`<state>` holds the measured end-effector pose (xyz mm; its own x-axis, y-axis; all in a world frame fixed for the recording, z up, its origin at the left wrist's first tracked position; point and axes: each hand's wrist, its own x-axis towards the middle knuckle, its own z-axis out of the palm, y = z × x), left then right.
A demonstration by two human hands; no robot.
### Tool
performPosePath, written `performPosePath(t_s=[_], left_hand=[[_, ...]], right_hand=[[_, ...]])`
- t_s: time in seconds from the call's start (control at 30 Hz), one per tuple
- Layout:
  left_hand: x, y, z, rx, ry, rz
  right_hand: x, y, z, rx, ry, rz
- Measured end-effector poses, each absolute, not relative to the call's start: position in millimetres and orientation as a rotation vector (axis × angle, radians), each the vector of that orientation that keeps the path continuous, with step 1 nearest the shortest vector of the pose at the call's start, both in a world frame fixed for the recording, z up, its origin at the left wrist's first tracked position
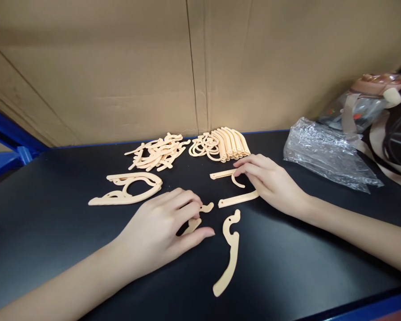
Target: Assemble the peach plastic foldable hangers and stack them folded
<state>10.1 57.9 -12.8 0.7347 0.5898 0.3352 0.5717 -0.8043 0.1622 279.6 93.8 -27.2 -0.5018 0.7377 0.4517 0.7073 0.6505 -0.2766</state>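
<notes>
My left hand (165,220) is over a beige plastic hanger piece (206,207), its fingers bent and its thumb stretched apart from them. Most of that piece is hidden under the fingers. My right hand (270,180) pinches a beige curved hook (236,182) between thumb and fingers. Beside the hook lie two beige hanger arms, a far one (220,174) and a near one (237,199), partly covered by my right hand. Nearer to me, between the hands, a loose curved hanger piece (233,254) with a notch lies flat on the black table (280,267).
A folded hanger (142,195) lies left of centre. Behind are a jumbled pile of hanger pieces (160,154), several hooks (202,145) and a neat row of arms (232,142). Clear plastic bags (324,151) and a strapped bottle (370,93) stand right, cardboard (137,67) at the back.
</notes>
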Motion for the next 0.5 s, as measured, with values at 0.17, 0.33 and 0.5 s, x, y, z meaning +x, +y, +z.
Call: performPosePath(t_s=[0.17, 0.33, 0.5], left_hand=[[12.3, 52.5, -10.4, 2.99, 1.065, 0.587], [8.1, 55.1, -15.9, 3.152, 0.952, 0.59], [2.0, 63.0, -21.3, 3.046, 0.986, 0.56]], right_hand=[[275.7, 88.4, -20.5, -0.867, -2.491, 0.18], [276.0, 87.3, -20.6, -0.856, -2.564, 0.375], [277.6, 87.7, -22.0, -0.85, -2.543, 0.537]])
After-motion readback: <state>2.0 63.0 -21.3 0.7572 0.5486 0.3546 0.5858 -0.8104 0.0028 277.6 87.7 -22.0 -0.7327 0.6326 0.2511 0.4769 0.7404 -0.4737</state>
